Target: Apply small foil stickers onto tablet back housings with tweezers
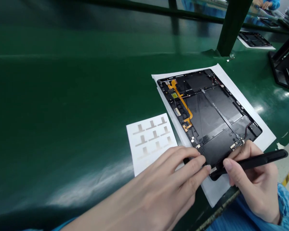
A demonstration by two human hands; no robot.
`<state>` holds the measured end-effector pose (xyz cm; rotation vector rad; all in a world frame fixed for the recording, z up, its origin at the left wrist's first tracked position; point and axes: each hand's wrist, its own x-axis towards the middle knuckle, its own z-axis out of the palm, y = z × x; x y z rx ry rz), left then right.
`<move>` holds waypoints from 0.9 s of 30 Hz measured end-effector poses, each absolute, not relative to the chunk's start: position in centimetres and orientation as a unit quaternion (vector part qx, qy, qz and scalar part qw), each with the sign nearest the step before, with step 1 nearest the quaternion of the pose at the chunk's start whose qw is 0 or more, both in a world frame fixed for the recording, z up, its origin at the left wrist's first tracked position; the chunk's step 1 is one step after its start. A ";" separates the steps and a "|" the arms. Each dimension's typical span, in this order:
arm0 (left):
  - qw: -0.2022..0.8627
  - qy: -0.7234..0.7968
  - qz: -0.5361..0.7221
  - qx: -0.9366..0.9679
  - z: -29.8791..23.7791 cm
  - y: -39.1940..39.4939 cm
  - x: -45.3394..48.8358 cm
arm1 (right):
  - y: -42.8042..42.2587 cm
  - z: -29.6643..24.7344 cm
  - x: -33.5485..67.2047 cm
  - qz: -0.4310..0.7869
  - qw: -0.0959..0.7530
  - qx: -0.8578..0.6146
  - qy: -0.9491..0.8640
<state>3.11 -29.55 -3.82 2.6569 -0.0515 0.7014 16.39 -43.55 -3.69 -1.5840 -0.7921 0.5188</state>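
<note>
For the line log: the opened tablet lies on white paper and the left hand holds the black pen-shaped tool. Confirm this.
The head view shows the black pen-shaped tool in the right hand, not the left hand. The opened tablet does lie on the white paper.

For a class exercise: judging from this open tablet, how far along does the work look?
Done, it seems: the tablet lies open on white paper, its orange flex cable in place. In hand: the right hand holds a black pen-like tool at the tablet's near edge, beside the left hand. Left: the sheet of T-shaped pieces looks full, so little of it seems used.
</note>
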 end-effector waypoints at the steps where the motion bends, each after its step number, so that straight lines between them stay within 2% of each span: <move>1: 0.197 -0.020 0.250 0.948 -3.8 -29.5 3.1 | -43.6 -3.8 16.3 0.223 0.607 -0.682 -0.342; 11: 0.208 -0.037 0.247 0.946 -3.7 -29.3 2.7 | -44.0 -4.8 15.5 0.137 0.602 -0.661 -0.426; 15: 0.188 -0.040 0.251 0.949 -4.0 -29.3 2.7 | -44.1 -4.9 16.4 0.142 0.559 -0.655 -0.489; 21: 0.179 -0.036 0.247 0.952 -4.4 -29.4 2.5 | -44.0 -4.9 16.8 0.142 0.589 -0.630 -0.486; 27: 0.183 -0.039 0.261 0.947 -4.2 -29.0 2.6 | -44.2 -5.2 16.6 0.160 0.580 -0.635 -0.485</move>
